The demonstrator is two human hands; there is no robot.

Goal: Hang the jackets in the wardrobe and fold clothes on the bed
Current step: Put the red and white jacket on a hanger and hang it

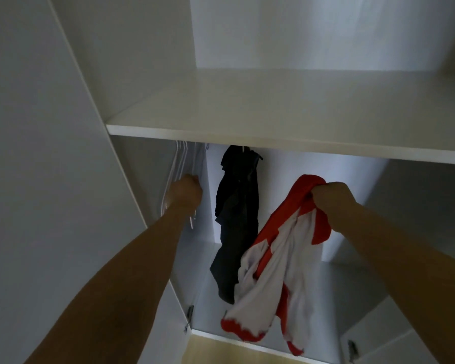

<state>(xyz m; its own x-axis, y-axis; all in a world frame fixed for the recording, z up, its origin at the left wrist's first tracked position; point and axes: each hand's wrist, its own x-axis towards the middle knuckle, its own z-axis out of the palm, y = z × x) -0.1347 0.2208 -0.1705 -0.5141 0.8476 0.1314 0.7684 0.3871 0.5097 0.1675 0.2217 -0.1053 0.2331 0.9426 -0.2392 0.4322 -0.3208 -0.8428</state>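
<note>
Now the left hand curls around a white hanger inside the wardrobe, while the right hand bunches the red-and-white jacket beside it, so unhook one hanger cleanly

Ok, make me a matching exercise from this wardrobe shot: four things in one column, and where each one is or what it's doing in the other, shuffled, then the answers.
Things
1. left hand
2. right hand
3. dark jacket
4. white shelf

Places or states
A. hangs inside the wardrobe under the shelf
B. grips the red and white jacket by its top
C. spans the wardrobe above the hanging space
D. reaches to the white hangers at the left wall

Pairs: 1-D, 2-B, 3-A, 4-C
</note>
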